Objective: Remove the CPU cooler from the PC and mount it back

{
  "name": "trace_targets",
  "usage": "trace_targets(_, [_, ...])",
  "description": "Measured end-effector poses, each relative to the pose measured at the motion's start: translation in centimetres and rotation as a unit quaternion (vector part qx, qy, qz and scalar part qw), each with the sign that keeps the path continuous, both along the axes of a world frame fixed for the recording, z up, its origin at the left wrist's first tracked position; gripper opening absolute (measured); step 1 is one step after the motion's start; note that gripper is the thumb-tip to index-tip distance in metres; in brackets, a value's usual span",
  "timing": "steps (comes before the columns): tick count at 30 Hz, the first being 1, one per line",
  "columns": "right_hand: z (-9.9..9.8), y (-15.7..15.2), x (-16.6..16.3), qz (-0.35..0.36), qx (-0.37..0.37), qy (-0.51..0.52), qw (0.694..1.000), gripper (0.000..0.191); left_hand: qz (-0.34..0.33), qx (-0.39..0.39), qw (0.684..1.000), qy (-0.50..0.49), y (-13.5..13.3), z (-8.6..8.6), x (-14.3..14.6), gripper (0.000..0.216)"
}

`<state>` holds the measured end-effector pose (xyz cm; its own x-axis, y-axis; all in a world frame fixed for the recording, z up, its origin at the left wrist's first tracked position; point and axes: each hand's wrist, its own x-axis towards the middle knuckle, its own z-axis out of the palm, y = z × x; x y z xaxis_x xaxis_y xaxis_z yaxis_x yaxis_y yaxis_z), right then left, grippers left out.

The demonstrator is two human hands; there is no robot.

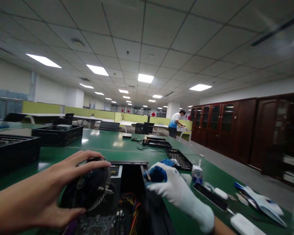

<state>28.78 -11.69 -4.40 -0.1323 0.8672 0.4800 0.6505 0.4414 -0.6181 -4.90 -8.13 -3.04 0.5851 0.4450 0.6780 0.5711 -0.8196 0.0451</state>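
Note:
My bare left hand wraps its thumb and fingers around a black round CPU cooler with a spring screw and metal fins showing at its side. The cooler is tilted above the motherboard of an open black computer case. In a white glove with blue fingertips, my right hand is closed in a pinch beside the case's right wall. A small thin light-brown piece shows between those fingers; its kind is unclear. Coloured power cables lie inside the case.
Black computer cases stand at the left of the green table. Dark panels lie behind my right hand. A phone, a white charger and papers lie to the right. A person leans over a distant desk.

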Motion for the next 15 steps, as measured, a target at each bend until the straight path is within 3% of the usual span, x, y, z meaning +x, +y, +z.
trace_targets(2, [0.7, 1.2, -3.5, 0.101, -0.041, -0.078, 0.991, 0.021, 0.010, -0.011, 1.000, 0.009, -0.9, 0.8, -0.9, 0.081])
trace_targets(4, [0.1, 2.8, -7.2, 0.160, -0.059, -0.214, 0.962, 0.030, 0.030, -0.009, 0.999, 0.020, -1.3, 1.2, -1.7, 0.083])
trace_targets(5, [-0.5, 3.7, -8.9, 0.167, -0.055, -0.304, 0.936, 0.035, 0.035, -0.003, 0.999, 0.034, -1.4, 1.3, -2.1, 0.085])
trace_targets(7, [-2.2, 5.5, -11.7, 0.183, -0.049, -0.480, 0.856, 0.038, 0.036, 0.011, 0.997, 0.067, -1.4, 1.5, -2.6, 0.088])
trace_targets(9, [-3.8, 6.8, -13.6, 0.203, -0.054, -0.589, 0.780, 0.036, 0.035, 0.021, 0.995, 0.091, -1.4, 1.5, -2.8, 0.090])
trace_targets(10, [-4.4, 7.3, -14.1, 0.211, -0.055, -0.616, 0.757, 0.036, 0.038, 0.022, 0.994, 0.097, -1.5, 1.5, -2.8, 0.091])
trace_targets(12, [-5.5, 7.8, -14.8, 0.215, -0.046, -0.635, 0.741, 0.039, 0.042, 0.022, 0.994, 0.102, -1.7, 1.4, -2.7, 0.091])
trace_targets(15, [-7.0, 8.2, -15.6, 0.223, -0.025, -0.633, 0.741, 0.044, 0.041, 0.014, 0.994, 0.103, -2.1, 1.3, -2.3, 0.089])
